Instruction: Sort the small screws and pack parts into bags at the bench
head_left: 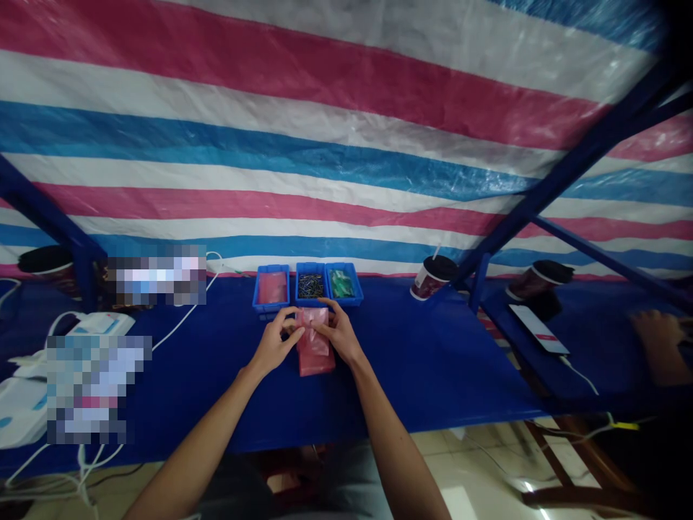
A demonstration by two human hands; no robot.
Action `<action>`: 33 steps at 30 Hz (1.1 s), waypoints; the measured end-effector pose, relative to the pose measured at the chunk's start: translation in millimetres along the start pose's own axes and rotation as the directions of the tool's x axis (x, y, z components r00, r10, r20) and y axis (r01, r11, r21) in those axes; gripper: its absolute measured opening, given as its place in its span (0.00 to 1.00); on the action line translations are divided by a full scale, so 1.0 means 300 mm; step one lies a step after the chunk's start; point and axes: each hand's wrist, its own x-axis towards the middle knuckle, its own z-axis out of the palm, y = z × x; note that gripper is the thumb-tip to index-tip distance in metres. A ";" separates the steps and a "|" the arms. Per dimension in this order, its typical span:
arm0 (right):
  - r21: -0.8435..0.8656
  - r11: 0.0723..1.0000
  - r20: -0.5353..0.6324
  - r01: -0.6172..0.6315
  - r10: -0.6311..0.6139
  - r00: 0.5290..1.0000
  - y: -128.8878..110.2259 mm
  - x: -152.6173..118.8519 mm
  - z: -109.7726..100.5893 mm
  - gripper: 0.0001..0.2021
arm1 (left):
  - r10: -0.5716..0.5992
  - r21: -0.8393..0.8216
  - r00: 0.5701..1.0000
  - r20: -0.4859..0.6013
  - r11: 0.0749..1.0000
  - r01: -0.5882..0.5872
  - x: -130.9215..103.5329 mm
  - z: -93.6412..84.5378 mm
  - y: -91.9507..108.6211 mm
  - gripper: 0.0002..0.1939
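A pink plastic bag (314, 341) is held by its upper part between my two hands, above a stack of pink bags (317, 365) on the blue table (422, 361). My left hand (278, 338) pinches the bag's left edge with thumb and index finger. On the other side, my right hand (340, 332) has its thumb on the bag and its fingers at the top right corner. Just beyond are three blue bins: one with pink bags (272, 287), one with dark screws or nails (310, 286), one with green packets (342, 284).
A lidded cup with a straw (433, 278) stands at the back right. White power strips (102, 323) and cables lie at the left. On the neighbouring table are a phone (538, 328), a cup (538, 280) and another person's hand (657, 332). Blue metal bars slope at both sides.
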 end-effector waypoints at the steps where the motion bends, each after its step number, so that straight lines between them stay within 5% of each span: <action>1: 0.001 1.000 0.000 -0.003 0.003 1.000 -0.001 -0.001 0.002 0.33 | -0.023 -0.025 1.000 0.003 0.999 0.023 -0.001 0.001 0.003 0.19; 19: -0.016 0.999 0.132 0.038 -0.036 0.991 0.009 -0.011 0.045 0.31 | -0.154 -0.238 0.987 -0.043 0.961 0.140 0.008 0.004 0.001 0.26; 26: -0.179 0.976 -0.223 0.124 -0.163 0.961 0.005 0.006 0.007 0.23 | -0.085 -0.147 0.960 -0.267 0.988 0.047 0.017 -0.044 0.006 0.22; 31: -0.209 0.964 -0.368 0.162 -0.231 0.901 0.011 0.019 -0.030 0.18 | 0.089 0.146 0.815 -0.573 0.989 -0.005 0.089 -0.179 -0.001 0.22; 33: -0.205 0.965 -0.359 0.166 -0.232 0.904 0.018 0.020 -0.030 0.17 | 0.142 0.279 0.807 -0.573 0.960 0.030 0.141 -0.246 -0.003 0.23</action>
